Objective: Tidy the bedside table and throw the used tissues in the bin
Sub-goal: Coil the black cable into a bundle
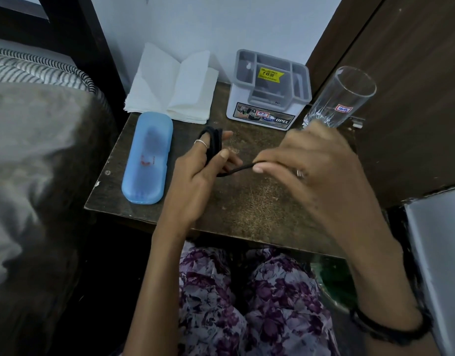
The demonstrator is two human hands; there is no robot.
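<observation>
Tissues [170,83]: a folded white stack at the table's [247,201] back left corner, against the wall, its top sheets lifted open like a book. Nothing touches them.

Cord [215,147]: black, looped several times around the fingers of the left hand [195,176], above the table's middle. One strand runs taut from the loops to the right hand [311,170].

Left hand: fingers spread inside the loops, thumb pressed on the cord; a ring shows on one finger.

Right hand: thumb and forefinger pinched shut on the cord's free end, the other fingers loosely curled. A dark bangle sits on that wrist.

Case [147,155]: pale blue, closed, lying lengthwise along the table's left edge, just in front of the tissues.

Organiser [270,88]: grey and white, with a yellow price sticker, at the table's back, right of the tissues.

Glass [342,96]: clear, labelled, at the table's back right corner, its base hidden behind the right hand.
</observation>
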